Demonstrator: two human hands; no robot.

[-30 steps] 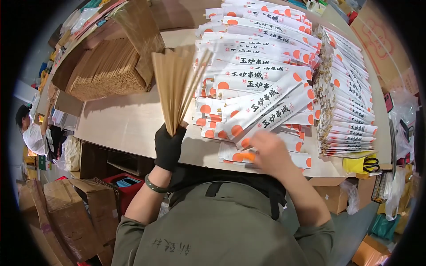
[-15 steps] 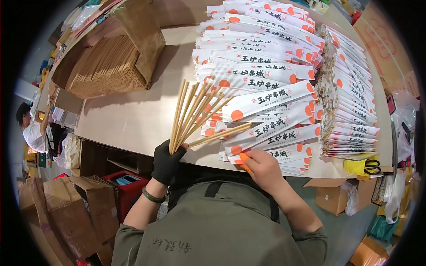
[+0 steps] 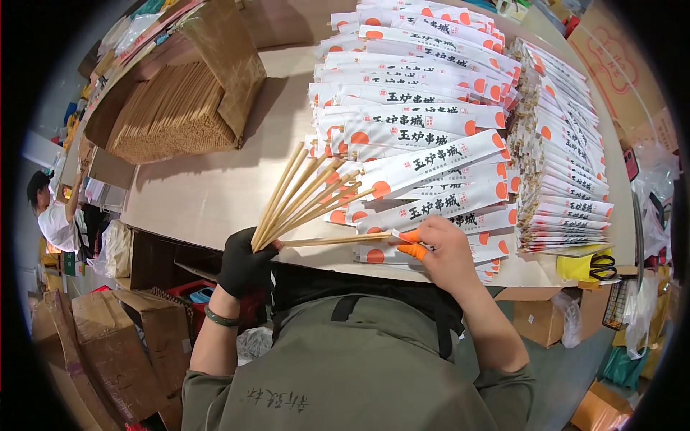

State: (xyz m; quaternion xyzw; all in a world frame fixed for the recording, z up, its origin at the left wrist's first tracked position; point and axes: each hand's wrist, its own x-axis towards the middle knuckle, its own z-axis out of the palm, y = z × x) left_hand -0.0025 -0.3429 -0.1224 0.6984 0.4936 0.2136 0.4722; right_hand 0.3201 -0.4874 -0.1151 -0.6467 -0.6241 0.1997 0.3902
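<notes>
My left hand (image 3: 244, 263), in a black glove, is closed round a fanned bundle of wooden chopsticks (image 3: 291, 212). One pair of chopsticks (image 3: 330, 240) sticks out from it to the right, nearly level. Its far tips meet a white paper chopstick sleeve (image 3: 398, 235) at the fingertips of my right hand (image 3: 447, 251). That hand wears orange finger covers and pinches the sleeve, most of which my fingers hide. Behind it, overlapping paper sleeves (image 3: 424, 169) with orange dots and dark print lie in a heap on the table (image 3: 208, 190).
A cardboard box (image 3: 241, 79) of tightly packed brown sticks stands at the back left. Stacked sleeves (image 3: 568, 165) line the right, with black scissors (image 3: 602, 267) by the near right corner. Cartons (image 3: 100, 345) stand below left. Another person (image 3: 56, 215) is at the far left.
My left hand has moved left and slightly down, and the chopstick fan leans further right. My right hand has shifted right and up, now meeting the tips of the chopstick pair.
</notes>
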